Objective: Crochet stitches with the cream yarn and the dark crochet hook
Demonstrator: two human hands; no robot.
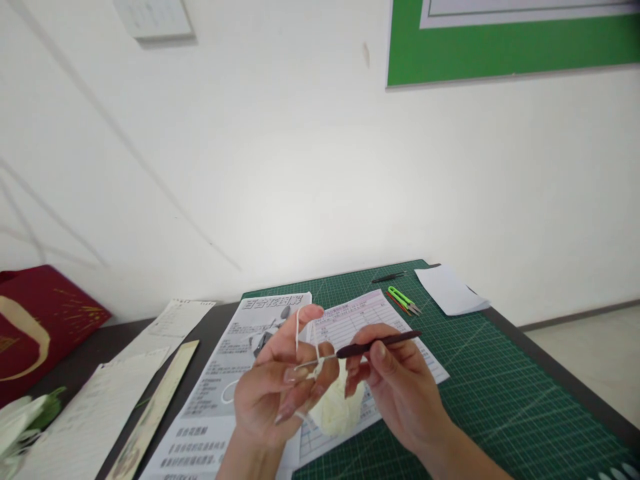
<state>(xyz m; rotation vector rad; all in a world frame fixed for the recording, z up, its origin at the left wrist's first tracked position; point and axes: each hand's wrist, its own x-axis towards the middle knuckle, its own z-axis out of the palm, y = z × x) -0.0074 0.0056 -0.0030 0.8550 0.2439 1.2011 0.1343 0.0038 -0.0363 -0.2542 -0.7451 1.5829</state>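
My left hand (280, 387) is raised over the papers with pale cream yarn (299, 327) looped over its index finger and pinched between thumb and fingers. My right hand (395, 383) grips a dark crochet hook (375, 345), whose metal tip points left into the yarn loop at my left fingertips. A small ball of cream yarn (335, 410) lies on the papers just below and between both hands.
A green cutting mat (500, 387) covers the dark table. Printed instruction sheets (225, 373) and a form (350, 317) lie under my hands. Green thread snips (403, 298), a dark pen (387, 277) and a white paper (450, 290) lie at the back. A red bag (35, 327) sits at left.
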